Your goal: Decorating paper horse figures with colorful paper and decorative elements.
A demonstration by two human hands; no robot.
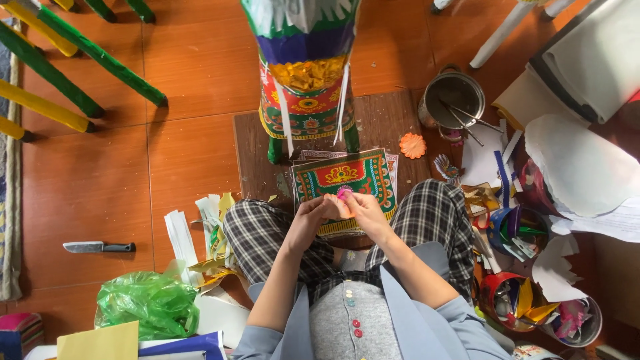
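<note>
Orange floor tiles [187, 67] lie littered. I see left hand [313, 215] and right hand [360, 208] pinching one small pink ornament [344, 193] above patterned paper [343, 175]; steady fingertip pressure seems best.

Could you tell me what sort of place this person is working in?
Probably a home paper-craft workshop on a tiled floor: a decorated paper figure, patterned sheets, tubs of paper scraps and a knife.

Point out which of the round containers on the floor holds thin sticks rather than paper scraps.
The grey metal pot beside the wooden board, farthest from the person. Thin sticks lean inside it, while the blue tub, red tub and clear tub hold coloured paper scraps.
</note>
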